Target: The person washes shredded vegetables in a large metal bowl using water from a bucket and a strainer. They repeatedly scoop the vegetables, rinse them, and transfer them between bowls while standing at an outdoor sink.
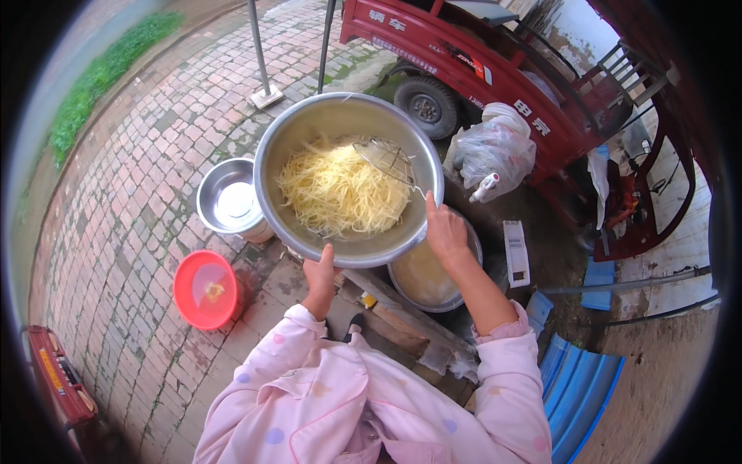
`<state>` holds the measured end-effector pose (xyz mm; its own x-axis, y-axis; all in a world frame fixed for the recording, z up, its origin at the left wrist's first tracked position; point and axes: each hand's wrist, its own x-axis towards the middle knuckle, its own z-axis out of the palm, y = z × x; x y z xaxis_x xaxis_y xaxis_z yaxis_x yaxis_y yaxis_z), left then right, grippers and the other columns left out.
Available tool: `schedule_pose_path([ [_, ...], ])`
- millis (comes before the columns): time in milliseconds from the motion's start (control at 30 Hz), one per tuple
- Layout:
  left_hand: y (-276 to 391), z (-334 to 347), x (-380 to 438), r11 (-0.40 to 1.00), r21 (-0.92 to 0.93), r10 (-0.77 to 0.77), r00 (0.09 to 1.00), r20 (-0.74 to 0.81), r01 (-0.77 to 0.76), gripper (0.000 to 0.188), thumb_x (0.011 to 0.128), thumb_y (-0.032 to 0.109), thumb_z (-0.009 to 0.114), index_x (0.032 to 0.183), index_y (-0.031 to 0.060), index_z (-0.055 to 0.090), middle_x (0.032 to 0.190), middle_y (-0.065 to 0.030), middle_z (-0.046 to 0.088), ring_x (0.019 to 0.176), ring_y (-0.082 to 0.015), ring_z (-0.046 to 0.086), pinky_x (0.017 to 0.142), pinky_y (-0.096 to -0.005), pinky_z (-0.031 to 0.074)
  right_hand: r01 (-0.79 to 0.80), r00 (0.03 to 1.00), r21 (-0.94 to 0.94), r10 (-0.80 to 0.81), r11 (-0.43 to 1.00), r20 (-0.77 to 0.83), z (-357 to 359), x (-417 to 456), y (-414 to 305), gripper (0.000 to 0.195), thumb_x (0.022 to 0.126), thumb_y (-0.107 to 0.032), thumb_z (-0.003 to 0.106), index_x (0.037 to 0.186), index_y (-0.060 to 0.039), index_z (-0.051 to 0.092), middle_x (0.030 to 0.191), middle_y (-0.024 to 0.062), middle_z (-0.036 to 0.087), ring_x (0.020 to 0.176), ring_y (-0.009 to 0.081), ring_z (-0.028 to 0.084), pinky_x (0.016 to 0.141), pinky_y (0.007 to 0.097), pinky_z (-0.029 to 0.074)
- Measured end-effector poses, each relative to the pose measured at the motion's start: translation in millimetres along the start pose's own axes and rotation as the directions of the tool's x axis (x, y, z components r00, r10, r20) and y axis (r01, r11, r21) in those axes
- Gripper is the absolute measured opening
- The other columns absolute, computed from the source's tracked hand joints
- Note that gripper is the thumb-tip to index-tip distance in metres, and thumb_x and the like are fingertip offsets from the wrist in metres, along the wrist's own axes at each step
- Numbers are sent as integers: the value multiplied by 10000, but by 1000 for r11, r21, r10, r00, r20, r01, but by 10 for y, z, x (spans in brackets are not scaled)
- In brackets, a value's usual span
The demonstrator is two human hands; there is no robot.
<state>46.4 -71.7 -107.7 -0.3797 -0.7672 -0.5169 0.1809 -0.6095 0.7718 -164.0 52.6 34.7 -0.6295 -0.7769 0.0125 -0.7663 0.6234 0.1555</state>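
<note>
A large metal basin (278, 232) filled partly with pale yellow shredded vegetable, like potato (348, 191), is in front of me. My left hand (320, 275) grips its near rim, thumb on top. My right hand (447, 232) is at the right rim and holds the handle of a wire skimmer (387, 161), whose mesh head rests over the shreds. Whether my right hand also grips the rim is not plain. Below the basin to the right, a second metal basin (429, 275) holds cloudy, yellowish liquid.
A smaller steel bowl (211, 200) stands left, and a red plastic basin (181, 290) with water sits nearer on the brick paving. To the right are a white grater (516, 252), a plastic bag (498, 151), blue corrugated sheets (579, 394) and a red cargo tricycle (429, 40).
</note>
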Motion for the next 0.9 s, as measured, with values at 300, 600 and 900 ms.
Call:
schedule_pose_path([
  [300, -16, 110, -121, 999, -25, -28, 999, -39, 27, 312, 898, 186, 585, 1115, -12, 479, 1000, -125, 597, 804, -226, 654, 624, -364, 595, 77, 917, 34, -58, 996, -394, -243, -620, 418, 527, 846, -16, 549, 1357, -99, 453, 736, 120, 567, 659, 289, 622, 576, 396, 509],
  [600, -79, 223, -187, 999, -51, -2, 999, -50, 0, 329, 896, 157, 571, 1152, -29, 481, 1006, -131, 590, 808, -223, 638, 605, -346, 571, -281, 927, 330, 344, 901, -150, 61, -2341, 1050, 381, 884, -89, 557, 1264, -82, 536, 823, 182, 629, 734, 361, 621, 626, 440, 492],
  [900, 33, 115, -170, 1000, 8, -29, 993, 114, 29, 337, 922, 180, 551, 1207, 31, 453, 1083, -97, 567, 925, -220, 630, 718, -375, 581, -766, 620, 165, 646, 621, 446, 2365, -1913, 1672, 279, 897, -109, 467, 1149, -6, 527, 930, 269, 639, 909, 421, 622, 780, 498, 502],
])
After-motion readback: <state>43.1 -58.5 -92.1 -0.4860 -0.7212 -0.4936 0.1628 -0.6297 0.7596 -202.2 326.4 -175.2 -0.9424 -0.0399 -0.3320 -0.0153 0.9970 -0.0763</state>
